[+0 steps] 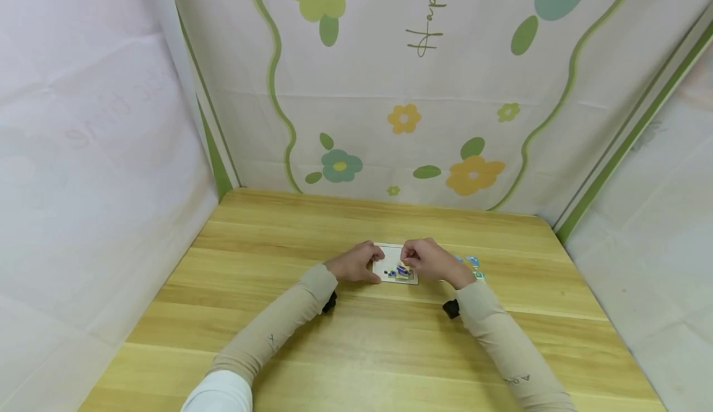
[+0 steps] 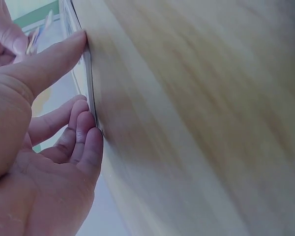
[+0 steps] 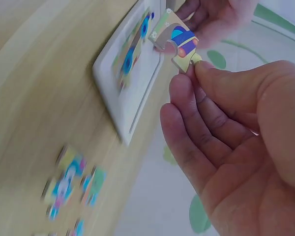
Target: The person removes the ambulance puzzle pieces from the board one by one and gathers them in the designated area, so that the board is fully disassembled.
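Observation:
A white puzzle board (image 1: 391,255) lies on the wooden table. My left hand (image 1: 356,262) holds its left side, thumb at the near corner and fingers farther up the edge. In the left wrist view the thumb (image 2: 54,64) and curled fingers sit right at the board's rim. Over the board, my right hand (image 1: 431,260) pinches a jigsaw piece (image 3: 186,43) between thumb and fingertips. The piece shows a blue and purple vehicle on a pale ground. Several joined pieces (image 3: 131,54) lie along the near part of the board.
Loose jigsaw pieces (image 3: 64,184) lie on the table to the right of the board, partly hidden behind the right hand in the head view. A flower-printed cloth (image 1: 356,90) hangs at the table's back edge, with pale cloth walls on both sides.

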`<action>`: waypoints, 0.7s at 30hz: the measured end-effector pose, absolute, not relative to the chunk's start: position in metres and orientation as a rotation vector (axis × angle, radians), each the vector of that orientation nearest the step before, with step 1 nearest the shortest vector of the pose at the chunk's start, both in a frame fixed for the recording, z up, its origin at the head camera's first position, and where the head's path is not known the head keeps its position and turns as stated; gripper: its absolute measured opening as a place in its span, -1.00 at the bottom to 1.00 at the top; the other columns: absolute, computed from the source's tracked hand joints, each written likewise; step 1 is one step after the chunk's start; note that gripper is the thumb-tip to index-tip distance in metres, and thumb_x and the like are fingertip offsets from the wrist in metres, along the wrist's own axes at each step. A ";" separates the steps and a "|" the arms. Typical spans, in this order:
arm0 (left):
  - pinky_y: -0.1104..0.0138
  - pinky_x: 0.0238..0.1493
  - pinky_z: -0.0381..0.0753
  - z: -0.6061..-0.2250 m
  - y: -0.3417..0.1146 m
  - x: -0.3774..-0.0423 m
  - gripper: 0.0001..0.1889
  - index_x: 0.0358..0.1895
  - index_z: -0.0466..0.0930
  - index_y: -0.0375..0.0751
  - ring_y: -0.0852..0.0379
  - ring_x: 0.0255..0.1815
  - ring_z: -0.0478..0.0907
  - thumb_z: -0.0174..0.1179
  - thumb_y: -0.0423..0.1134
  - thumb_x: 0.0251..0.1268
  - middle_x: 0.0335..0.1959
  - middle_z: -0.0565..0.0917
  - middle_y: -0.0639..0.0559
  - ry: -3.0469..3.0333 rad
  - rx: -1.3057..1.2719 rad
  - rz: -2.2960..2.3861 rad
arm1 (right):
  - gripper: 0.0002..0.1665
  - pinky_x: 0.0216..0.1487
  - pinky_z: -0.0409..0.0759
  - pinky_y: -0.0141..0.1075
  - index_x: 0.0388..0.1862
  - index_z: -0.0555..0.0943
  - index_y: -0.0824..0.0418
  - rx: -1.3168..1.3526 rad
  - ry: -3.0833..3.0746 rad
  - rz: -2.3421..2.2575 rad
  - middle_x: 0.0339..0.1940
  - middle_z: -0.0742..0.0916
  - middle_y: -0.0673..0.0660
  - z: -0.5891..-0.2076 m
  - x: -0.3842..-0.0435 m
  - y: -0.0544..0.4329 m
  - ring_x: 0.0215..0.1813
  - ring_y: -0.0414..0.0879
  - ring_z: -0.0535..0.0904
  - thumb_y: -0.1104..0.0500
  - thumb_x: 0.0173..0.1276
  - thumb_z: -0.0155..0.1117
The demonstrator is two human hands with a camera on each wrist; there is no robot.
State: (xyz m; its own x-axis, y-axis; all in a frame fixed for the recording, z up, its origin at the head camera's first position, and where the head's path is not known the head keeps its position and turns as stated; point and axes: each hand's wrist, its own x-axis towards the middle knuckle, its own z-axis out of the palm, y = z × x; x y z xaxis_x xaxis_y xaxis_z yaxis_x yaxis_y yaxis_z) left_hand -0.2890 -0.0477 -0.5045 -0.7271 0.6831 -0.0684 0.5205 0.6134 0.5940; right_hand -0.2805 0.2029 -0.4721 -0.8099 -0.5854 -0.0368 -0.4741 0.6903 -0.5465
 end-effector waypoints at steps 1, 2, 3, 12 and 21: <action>0.19 0.23 0.52 -0.504 -0.048 -0.289 -0.43 0.33 0.54 -0.36 0.04 0.08 0.44 0.49 -0.21 0.34 0.13 0.56 -0.15 2.551 0.977 0.807 | -0.83 -0.34 0.54 -0.35 -0.23 0.68 0.23 -0.843 2.693 -0.785 -0.34 0.76 0.15 -0.472 -0.279 0.208 -0.46 -0.22 0.50 0.32 0.60 0.19; 0.18 0.24 0.53 -0.504 -0.048 -0.289 -0.42 0.34 0.53 -0.37 0.04 0.10 0.44 0.49 -0.21 0.35 0.14 0.56 -0.15 2.549 0.973 0.808 | -0.82 -0.36 0.54 -0.35 -0.23 0.68 0.23 -0.830 2.696 -0.785 -0.35 0.76 0.16 -0.472 -0.278 0.213 -0.47 -0.22 0.50 0.32 0.61 0.18; 0.17 0.26 0.53 -0.504 -0.048 -0.289 -0.41 0.35 0.52 -0.37 0.04 0.11 0.45 0.48 -0.22 0.35 0.16 0.56 -0.16 2.544 0.968 0.814 | -0.82 -0.37 0.53 -0.35 -0.23 0.68 0.23 -0.818 2.701 -0.783 -0.35 0.75 0.16 -0.472 -0.277 0.219 -0.48 -0.22 0.49 0.32 0.61 0.18; 0.18 0.28 0.52 -0.509 -0.048 -0.291 -0.41 0.36 0.52 -0.36 0.08 0.11 0.43 0.48 -0.21 0.35 0.16 0.54 -0.15 2.547 0.949 0.818 | -0.83 -0.29 0.54 -0.33 -0.24 0.68 0.14 -0.772 2.768 -0.739 -0.37 0.73 0.05 -0.477 -0.268 0.261 -0.41 -0.23 0.51 0.27 0.61 0.22; 0.19 0.28 0.53 -0.509 -0.048 -0.291 -0.41 0.35 0.52 -0.34 0.08 0.11 0.43 0.49 -0.20 0.35 0.16 0.54 -0.13 2.544 0.947 0.818 | -0.84 -0.25 0.58 -0.35 -0.22 0.68 0.18 -0.702 2.767 -0.774 -0.30 0.74 0.05 -0.480 -0.257 0.283 -0.30 -0.23 0.55 0.30 0.61 0.21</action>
